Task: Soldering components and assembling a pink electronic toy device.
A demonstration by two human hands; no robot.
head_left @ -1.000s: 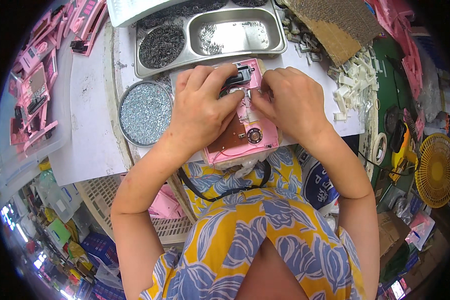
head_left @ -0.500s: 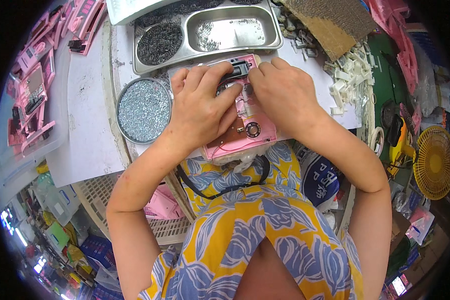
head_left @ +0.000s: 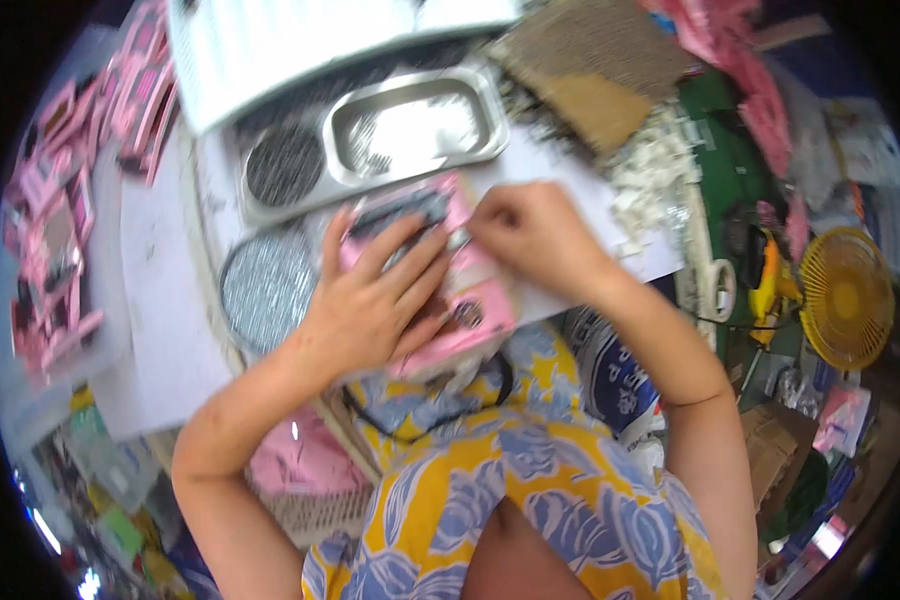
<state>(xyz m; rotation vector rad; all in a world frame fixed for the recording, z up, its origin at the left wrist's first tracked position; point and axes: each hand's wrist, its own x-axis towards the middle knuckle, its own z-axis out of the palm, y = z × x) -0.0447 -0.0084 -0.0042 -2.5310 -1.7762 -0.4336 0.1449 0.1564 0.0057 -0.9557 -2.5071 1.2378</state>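
A pink plastic device [head_left: 475, 290] with a dark part at its top lies on the table edge in front of me. My left hand [head_left: 370, 300] lies flat across it and presses it down, fingers spread toward the dark part. My right hand [head_left: 530, 235] is closed at the device's upper right edge, its fingertips pinching something too small to make out. The picture is blurred by motion.
A two-part metal tray [head_left: 390, 135] with small dark and silvery parts stands behind the device, a round tin of silvery bits [head_left: 265, 285] to its left. Pink parts [head_left: 55, 230] fill a bin at far left. White pieces [head_left: 655, 175], cardboard [head_left: 600, 70] and a yellow fan [head_left: 850, 295] lie right.
The view has swung, so everything sits lower and more to the right. My left hand has flattened over the device and my right hand has drawn slightly to the right.
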